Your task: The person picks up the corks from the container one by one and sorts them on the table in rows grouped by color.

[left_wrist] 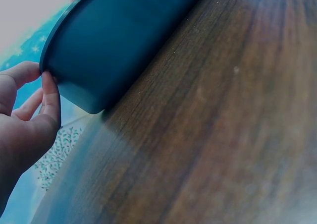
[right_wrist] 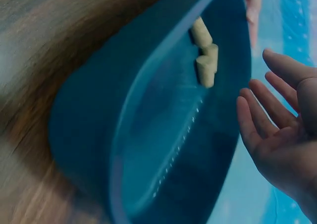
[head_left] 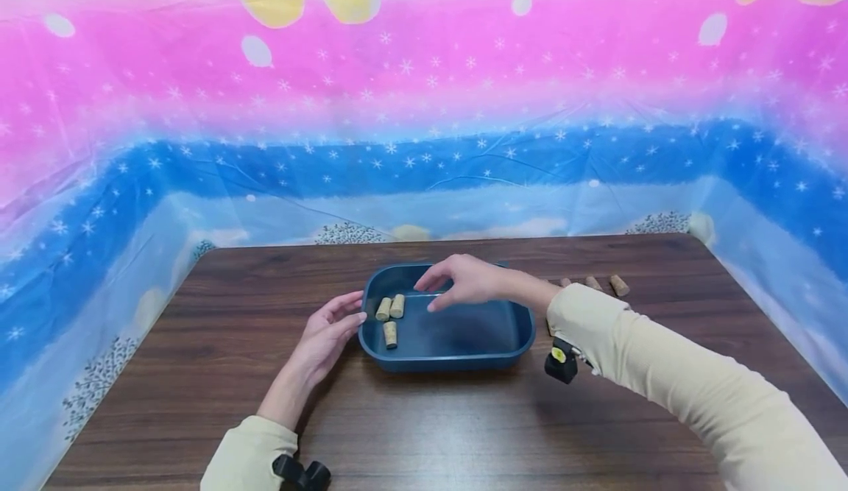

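Note:
A dark blue plastic tub (head_left: 447, 364) with rounded corners stands on the table. Three tapered cork stoppers lie inside at its left end: one cork (head_left: 390, 335) nearer the front, another cork (head_left: 383, 309) and a third (head_left: 397, 305) close together behind it. My left hand (head_left: 329, 336) pinches the tub's left rim between thumb and finger, as the left wrist view shows at the rim (left_wrist: 43, 60). Over the tub's middle hovers my right hand (head_left: 467, 281), fingers apart and holding nothing. In the right wrist view this hand (right_wrist: 282, 120) has its fingers loosely spread.
More corks lie on the table behind my right forearm, among them one cork (head_left: 619, 285) at the far right and another cork (head_left: 592, 283) beside it. My right sleeve (head_left: 656, 351) partly covers that area. A patterned cloth (head_left: 424, 167) hangs around the brown wooden table (head_left: 424, 432).

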Demonstrator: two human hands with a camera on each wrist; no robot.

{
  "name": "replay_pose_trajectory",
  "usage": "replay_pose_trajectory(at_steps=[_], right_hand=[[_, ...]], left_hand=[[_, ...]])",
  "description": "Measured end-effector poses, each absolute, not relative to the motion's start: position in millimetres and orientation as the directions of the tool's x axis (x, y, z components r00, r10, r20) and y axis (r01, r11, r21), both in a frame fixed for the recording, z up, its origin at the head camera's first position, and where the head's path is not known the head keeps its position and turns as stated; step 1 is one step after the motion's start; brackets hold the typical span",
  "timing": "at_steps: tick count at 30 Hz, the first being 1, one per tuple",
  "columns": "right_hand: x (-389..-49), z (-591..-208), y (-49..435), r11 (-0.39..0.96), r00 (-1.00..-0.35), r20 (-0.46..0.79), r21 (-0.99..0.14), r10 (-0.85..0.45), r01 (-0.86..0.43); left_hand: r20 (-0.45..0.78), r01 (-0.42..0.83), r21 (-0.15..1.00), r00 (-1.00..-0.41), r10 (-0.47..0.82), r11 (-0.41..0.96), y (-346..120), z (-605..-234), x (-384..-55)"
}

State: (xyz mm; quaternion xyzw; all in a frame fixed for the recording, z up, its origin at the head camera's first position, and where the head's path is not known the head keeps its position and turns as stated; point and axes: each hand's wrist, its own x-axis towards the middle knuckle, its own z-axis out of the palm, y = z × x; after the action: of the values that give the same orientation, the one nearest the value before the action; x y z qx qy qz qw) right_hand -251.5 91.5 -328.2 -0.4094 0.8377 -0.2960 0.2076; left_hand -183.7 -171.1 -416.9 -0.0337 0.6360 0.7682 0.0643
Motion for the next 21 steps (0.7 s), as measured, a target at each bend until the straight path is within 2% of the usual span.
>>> replay_pose_trajectory(at_steps=[14,21], right_hand=[[-260.1,-351.6,46.3,0.402,-0.451,-0.149,-0.74,-0.88,-0.539],[-257.2,-362.4,35.2,0.425,-0.449,-0.181,-0.731,-0.875,-0.534]], left_hand=[[-0.143,-0.154,0.972,-0.987,0.075,-0.175,-172.9,-417.6,-184.3],[-0.143,-0.156,0.971,-0.986,0.085,-0.182,-173.7,-417.8,-183.7]])
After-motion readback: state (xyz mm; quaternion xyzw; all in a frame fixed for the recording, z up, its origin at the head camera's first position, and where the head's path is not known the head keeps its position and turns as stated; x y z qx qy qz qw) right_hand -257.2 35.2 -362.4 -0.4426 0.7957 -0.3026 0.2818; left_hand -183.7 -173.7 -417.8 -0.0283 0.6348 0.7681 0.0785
